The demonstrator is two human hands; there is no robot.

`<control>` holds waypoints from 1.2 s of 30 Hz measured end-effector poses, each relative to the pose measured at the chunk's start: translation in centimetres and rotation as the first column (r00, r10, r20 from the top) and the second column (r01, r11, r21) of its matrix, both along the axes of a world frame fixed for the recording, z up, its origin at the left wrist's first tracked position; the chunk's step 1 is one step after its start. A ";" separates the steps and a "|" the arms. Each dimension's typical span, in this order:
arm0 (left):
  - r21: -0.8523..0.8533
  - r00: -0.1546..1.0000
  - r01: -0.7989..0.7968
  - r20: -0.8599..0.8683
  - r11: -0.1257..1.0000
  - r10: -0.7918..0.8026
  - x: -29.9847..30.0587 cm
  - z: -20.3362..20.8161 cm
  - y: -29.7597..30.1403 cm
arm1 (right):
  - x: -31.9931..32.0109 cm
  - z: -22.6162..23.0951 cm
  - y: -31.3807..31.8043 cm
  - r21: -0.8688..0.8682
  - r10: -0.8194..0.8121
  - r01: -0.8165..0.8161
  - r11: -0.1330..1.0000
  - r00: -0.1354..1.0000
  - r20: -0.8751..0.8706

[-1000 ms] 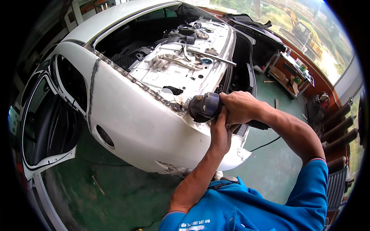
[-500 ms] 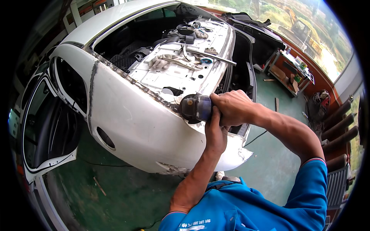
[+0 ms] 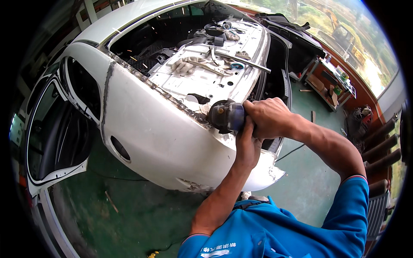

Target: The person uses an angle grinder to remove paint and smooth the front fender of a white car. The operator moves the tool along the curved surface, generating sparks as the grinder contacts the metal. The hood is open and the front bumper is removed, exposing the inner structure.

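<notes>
While both forearms rise from the lower edge over a blue short-sleeved work shirt (image 3: 279, 232), the hands meet on a compact dark grey angle grinder with a round metal head (image 3: 223, 117).

Left hand (image 3: 246, 144): wrapped closed on the grinder from below, thumb up along the body.
Right hand (image 3: 270, 117): clamped over the rear of the grinder from above. Both hands hold the tool; neither is free.

Grinder sits at the ragged seam (image 3: 172, 101) along the top edge of the white painted car rear quarter panel (image 3: 159, 137), its head touching or just beside the flange; contact hidden by the tool.

Handling, as a judgement: dense and stiff for its size, likely to kick and twist at the cut edge. Best gripped as here, one hand on the body, one bracing near the head, clear of the disc. Sheet edge looks sharp.

Beyond: bare white parcel shelf panel (image 3: 206, 69) with loose parts on it, dark open door frame (image 3: 56, 129) at left, green workshop floor (image 3: 129, 215), cluttered wooden bench (image 3: 331, 86) far right.

Against the picture one second ago: grinder and both hands have moved left along the seam, same grip, panel unmoved.
</notes>
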State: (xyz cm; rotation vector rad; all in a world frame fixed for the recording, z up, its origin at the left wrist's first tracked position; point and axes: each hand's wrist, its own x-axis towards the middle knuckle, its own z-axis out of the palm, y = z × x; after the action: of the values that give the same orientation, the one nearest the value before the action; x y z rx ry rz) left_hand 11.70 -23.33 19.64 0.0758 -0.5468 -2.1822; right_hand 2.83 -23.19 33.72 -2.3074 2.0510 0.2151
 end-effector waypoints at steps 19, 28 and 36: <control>0.000 0.961 -0.247 0.133 0.969 0.244 -4.5 0.9 -2.5 | -4.6 -0.4 -3.6 -0.069 0.135 -0.129 0.989 0.987 0.090; -0.020 0.871 -0.486 0.077 0.874 0.485 -9.4 1.9 -4.3 | -9.6 -0.1 -7.3 -0.142 0.371 -0.354 0.924 0.920 0.122; 0.003 0.768 -0.639 0.057 0.769 0.638 -9.7 0.6 -4.8 | -8.0 -0.8 -10.3 -0.101 0.571 -0.562 0.821 0.815 0.101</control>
State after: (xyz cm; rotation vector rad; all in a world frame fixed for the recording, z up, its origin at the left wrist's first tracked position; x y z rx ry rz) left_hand 2.00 -28.16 20.21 0.2922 -0.4408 -1.5123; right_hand -5.17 -33.46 32.91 -2.8307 1.2717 0.0118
